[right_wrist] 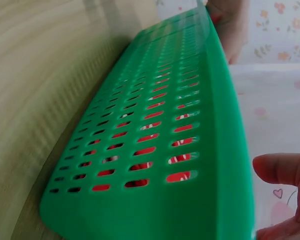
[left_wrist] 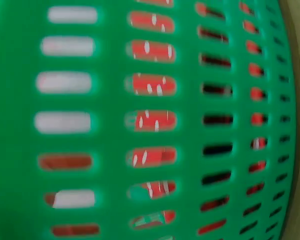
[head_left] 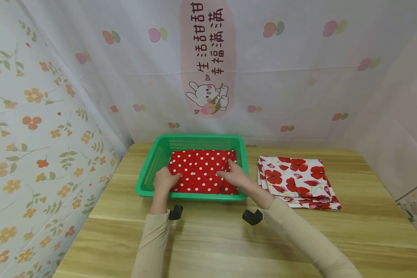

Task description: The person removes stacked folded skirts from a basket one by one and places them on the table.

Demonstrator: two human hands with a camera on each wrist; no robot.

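A red cloth with white dots lies folded inside a green plastic basket. My left hand reaches over the basket's front left part, its thumb straight along the cloth's left edge and its other fingers mostly hidden. On the right side, my right hand has thumb and forefinger spread apart over the cloth's right edge. Through the slots of the basket wall, dotted red fabric shows in the left wrist view. The right wrist view has the thumb apart from the other visible finger, beyond the basket rim.
A stack of folded white cloths with red poppies lies on the wooden table, right of the basket. Behind it hangs a white curtain with printed fruit and a rabbit. A flowered curtain borders the left side.
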